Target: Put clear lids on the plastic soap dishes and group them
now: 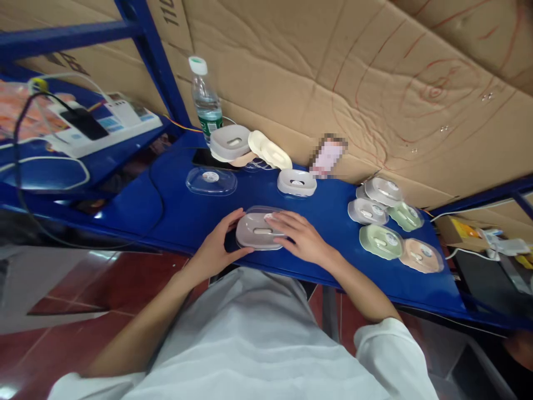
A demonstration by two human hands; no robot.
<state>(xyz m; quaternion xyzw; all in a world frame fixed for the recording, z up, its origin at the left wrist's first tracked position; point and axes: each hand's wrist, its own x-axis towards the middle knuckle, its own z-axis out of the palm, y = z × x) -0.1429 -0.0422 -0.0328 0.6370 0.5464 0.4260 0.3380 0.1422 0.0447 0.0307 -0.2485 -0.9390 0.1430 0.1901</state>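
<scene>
In front of my body, near the front edge of the blue table, sits a grey oval box with a clear lid (255,229). A slim pale piece shows at its middle. My left hand (220,240) wraps its left end, thumb at the front edge and fingers at the back. Over the right end lies my right hand (300,236), its fingers stretched across the lid and partly covering a round white sticker, its thumb toward the front. Behind the box are a loose clear lid (212,182) with a round sticker and a white oval box (297,182).
Several lidded boxes in green, peach (421,256) and grey cluster at the right. Farther back stand a water bottle (207,103), a grey tray (231,141) and cream oval pieces (270,151). A power strip (100,133) with cables lies left; cardboard (283,72) walls the back.
</scene>
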